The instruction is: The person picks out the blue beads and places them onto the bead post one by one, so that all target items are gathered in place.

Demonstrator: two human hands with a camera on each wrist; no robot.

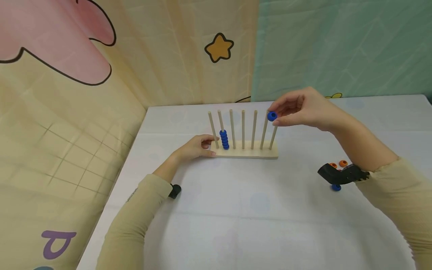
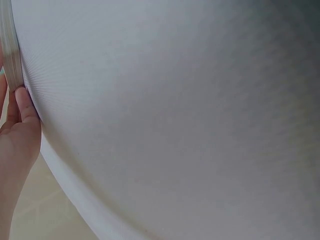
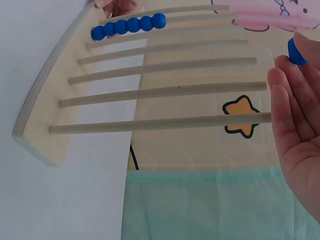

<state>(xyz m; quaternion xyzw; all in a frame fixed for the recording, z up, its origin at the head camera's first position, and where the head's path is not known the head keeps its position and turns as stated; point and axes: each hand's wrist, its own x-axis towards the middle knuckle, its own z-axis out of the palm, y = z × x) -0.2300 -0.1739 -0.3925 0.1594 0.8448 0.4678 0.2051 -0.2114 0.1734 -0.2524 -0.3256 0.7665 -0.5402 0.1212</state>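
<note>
A pale wooden peg rack (image 1: 248, 153) with several upright pegs stands towards the back of the table. Around its left end is my left hand (image 1: 193, 149), thumb at the front edge and fingers behind; the left wrist view shows the thumb (image 2: 27, 104) against the base's end. Several blue beads (image 1: 224, 140) are stacked on the second peg from the left. My right hand (image 1: 307, 108) pinches a single blue bead (image 1: 270, 117) between thumb and fingertips, level with the tops of the rightmost pegs. In the right wrist view this bead (image 3: 296, 52) is partly hidden by fingers.
Loose orange beads (image 1: 343, 163) and a blue bead (image 1: 336, 188) lie on the white tabletop (image 1: 256, 232) at the right, partly covered by the black wrist device (image 1: 344, 174). A printed curtain (image 1: 189, 52) hangs behind the table and along its left side.
</note>
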